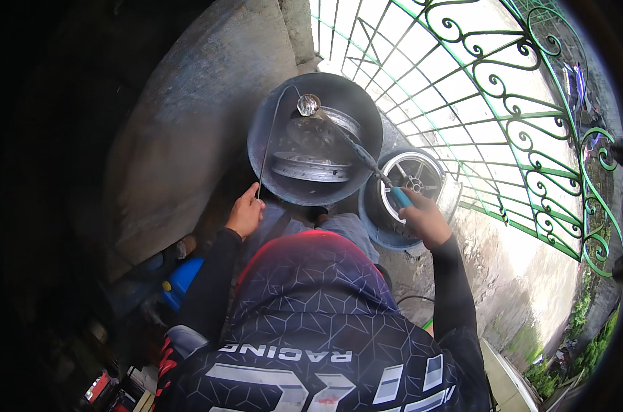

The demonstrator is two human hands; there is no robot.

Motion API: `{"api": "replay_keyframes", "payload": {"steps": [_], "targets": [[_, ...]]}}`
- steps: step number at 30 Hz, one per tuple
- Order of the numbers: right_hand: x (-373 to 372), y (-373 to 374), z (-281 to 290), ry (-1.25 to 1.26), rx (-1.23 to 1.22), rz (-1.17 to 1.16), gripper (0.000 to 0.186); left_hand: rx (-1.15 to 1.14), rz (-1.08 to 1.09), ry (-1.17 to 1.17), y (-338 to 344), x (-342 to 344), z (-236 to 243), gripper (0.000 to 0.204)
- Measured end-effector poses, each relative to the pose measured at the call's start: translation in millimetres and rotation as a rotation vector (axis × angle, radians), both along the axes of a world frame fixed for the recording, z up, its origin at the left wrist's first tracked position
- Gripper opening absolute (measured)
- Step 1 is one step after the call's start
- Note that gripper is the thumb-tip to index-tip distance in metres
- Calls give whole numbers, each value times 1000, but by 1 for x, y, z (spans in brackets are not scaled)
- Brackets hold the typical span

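My left hand (246, 213) is closed around the lower end of a thin metal rod (267, 147). The rod rises along the left side of a large dark round tub (258, 130) and bends over at its top, beside a shiny round piece (308, 104). My right hand (427, 218) grips the teal handle (401, 198) of a long grey tool (366, 158). This tool slants up and left over the tub toward the shiny piece; whether they are joined is unclear. Inside the tub lie a metal wheel rim (311, 167) and, partly hidden behind the tool, another rim (342, 122).
A second, smaller tub (387, 235) at the right holds a spoked wheel (413, 180). Beyond it stands a green metal grille (503, 123). A worn concrete wall (194, 103) rises at the left. A blue container (183, 280) sits by my left forearm.
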State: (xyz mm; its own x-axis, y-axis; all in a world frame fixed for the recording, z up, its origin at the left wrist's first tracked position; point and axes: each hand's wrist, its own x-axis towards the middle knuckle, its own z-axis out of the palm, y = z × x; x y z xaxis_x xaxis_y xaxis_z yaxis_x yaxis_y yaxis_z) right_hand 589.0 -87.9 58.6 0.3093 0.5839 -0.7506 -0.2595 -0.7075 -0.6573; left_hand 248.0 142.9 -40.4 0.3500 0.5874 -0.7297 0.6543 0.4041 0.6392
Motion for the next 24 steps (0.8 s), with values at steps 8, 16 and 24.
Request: {"api": "replay_keyframes", "payload": {"steps": [8, 16, 24], "targets": [[0, -35, -13, -427, 40, 156, 67, 41, -135, 5, 5, 15, -20, 56], [-15, -53, -31, -852, -49, 427, 71, -276, 32, -13, 0, 34, -46, 61], [-27, -35, -44, -927, -93, 570, 71, -348, 111, 39, -6, 72, -97, 61]]}}
